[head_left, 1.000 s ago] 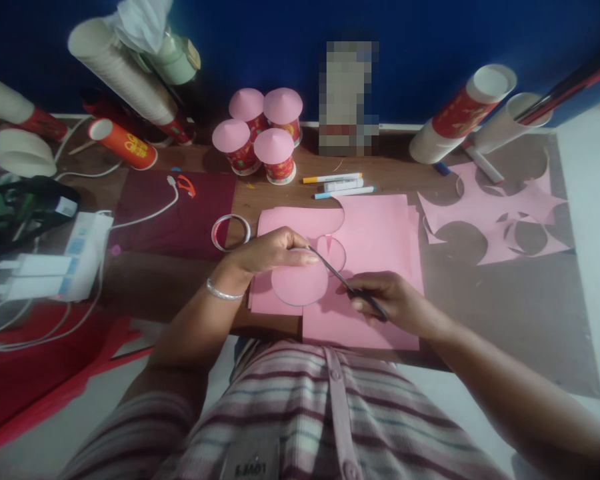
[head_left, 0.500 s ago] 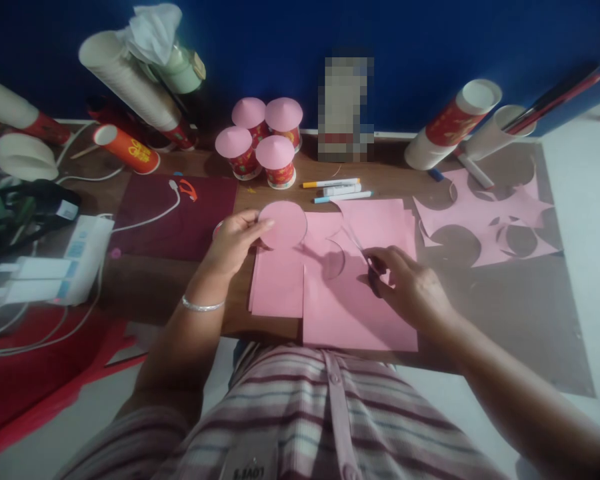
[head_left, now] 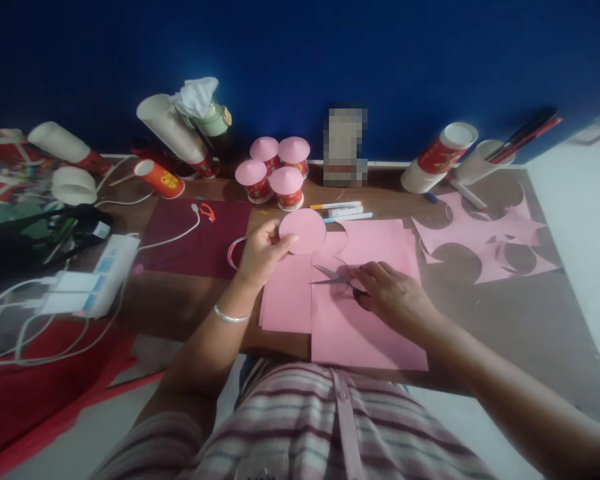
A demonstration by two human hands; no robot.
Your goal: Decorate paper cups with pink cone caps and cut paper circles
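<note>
A pink paper circle [head_left: 303, 231] is pinched at its left edge between the thumb and fingers of my left hand [head_left: 266, 252]. My right hand [head_left: 387, 287] grips the dark handles of a pair of scissors [head_left: 336, 277], whose blades are spread and point left, just below the circle. Beneath both hands lie pink paper sheets [head_left: 370, 333], with a narrower stack [head_left: 286, 300] to the left. Four-sided grouping aside, several small red cups with pink paper cone tops [head_left: 287, 181] stand behind my left hand.
Markers [head_left: 347, 217] lie behind the sheets. Pink scraps with round holes [head_left: 485, 237] are at the right, near stacked paper cups [head_left: 440, 157] and a pen cup [head_left: 483, 163]. A white power strip [head_left: 113, 273] with cables, an orange cup [head_left: 159, 179] and a maroon sheet [head_left: 180, 247] are on the left.
The scissors have swung from pointing up and away to pointing left, with blades spread. The circle is nearer to them. The camera view has tilted up and shifted left.
</note>
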